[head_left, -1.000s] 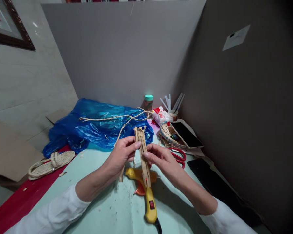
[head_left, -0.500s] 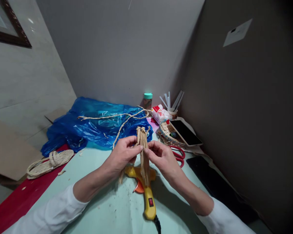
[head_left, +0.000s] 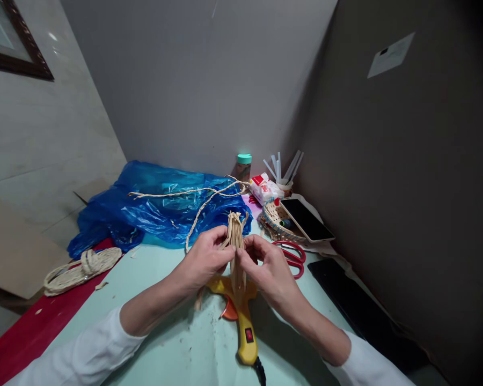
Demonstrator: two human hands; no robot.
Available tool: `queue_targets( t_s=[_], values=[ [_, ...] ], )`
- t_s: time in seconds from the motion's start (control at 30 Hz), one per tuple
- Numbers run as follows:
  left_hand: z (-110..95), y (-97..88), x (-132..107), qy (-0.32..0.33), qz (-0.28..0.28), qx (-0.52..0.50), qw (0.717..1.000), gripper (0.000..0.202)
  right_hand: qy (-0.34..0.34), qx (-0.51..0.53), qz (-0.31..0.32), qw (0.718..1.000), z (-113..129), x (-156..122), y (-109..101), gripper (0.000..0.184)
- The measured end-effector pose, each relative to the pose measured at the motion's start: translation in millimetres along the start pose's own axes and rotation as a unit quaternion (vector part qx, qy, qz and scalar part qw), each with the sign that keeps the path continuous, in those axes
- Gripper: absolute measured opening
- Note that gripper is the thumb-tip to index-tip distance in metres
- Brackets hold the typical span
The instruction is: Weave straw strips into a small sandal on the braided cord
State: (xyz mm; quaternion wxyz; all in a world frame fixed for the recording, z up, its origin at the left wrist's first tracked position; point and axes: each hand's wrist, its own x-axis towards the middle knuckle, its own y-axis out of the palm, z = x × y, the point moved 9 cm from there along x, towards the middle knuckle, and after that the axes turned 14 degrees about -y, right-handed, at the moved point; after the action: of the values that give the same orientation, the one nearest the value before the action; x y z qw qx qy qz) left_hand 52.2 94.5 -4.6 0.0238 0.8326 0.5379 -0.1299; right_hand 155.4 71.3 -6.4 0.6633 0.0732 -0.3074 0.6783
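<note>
Between my hands stands a bundle of tan straw-like strips (head_left: pixel 236 236), gathered at its top and hanging downward. My left hand (head_left: pixel 209 254) pinches the bundle from the left, thumb and fingers closed on it. From the right, my right hand (head_left: pixel 268 265) grips the same strips, its thumb pressed near the left thumb. Under the bundle's lower end lies a yellow glue gun (head_left: pixel 247 327) with a red switch, its cord running toward me. An orange piece (head_left: pixel 229 310) shows beside the gun's body. The fingertips partly hide the strips.
A blue plastic bag (head_left: pixel 156 209) with twisted straw cord (head_left: pixel 197 217) lies at the back. A woven straw slipper (head_left: pixel 82 268) sits at left. To the right are red-handled scissors (head_left: pixel 295 257), a basket (head_left: pixel 271 214), a tablet (head_left: pixel 308 219) and a black flat object (head_left: pixel 354 300). Behind stands a green-lidded jar (head_left: pixel 243 167).
The bundle has dropped slightly, and its top tilts a little to the right. Both hands have shifted a little with it and keep their pinch. Everything on the table stays in place.
</note>
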Motion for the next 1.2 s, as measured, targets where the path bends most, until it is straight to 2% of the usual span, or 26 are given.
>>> queue_targets(
  t_s=[0.13,0.3,0.43,0.7,0.9,1.1,1.2],
  values=[
    [1.4,-1.1,-0.7,0.004,-0.016,0.007,1.000,0.012,0.002,-0.006,0.005,1.000,-1.7,0.8,1.7,0.015],
    [-4.1,-1.4,-5.6,0.019,-0.011,-0.014,1.000,0.019,0.000,0.015,-0.005,1.000,-2.2,1.6,-1.3,0.017],
    [-7.8,-4.4,-8.2,0.018,-0.029,-0.012,0.999,0.020,-0.015,0.015,-0.010,1.000,-0.3,2.0,-2.8,0.018],
    [-3.0,-4.2,-0.6,0.018,-0.034,-0.005,0.999,0.011,-0.010,0.017,0.014,1.000,-5.7,-0.6,3.7,0.019],
    [-5.5,8.0,-7.1,0.030,0.021,0.006,0.999,0.013,-0.018,0.023,0.023,0.999,3.3,-2.1,4.7,0.020],
    [-7.6,10.8,-11.0,0.033,0.065,0.007,0.997,0.012,0.047,0.154,0.055,0.985,2.9,-1.6,11.9,0.023],
    [-7.6,10.4,-10.4,0.034,0.082,0.003,0.996,0.013,0.061,0.187,0.055,0.979,0.2,-2.3,11.9,0.027]
  ],
)
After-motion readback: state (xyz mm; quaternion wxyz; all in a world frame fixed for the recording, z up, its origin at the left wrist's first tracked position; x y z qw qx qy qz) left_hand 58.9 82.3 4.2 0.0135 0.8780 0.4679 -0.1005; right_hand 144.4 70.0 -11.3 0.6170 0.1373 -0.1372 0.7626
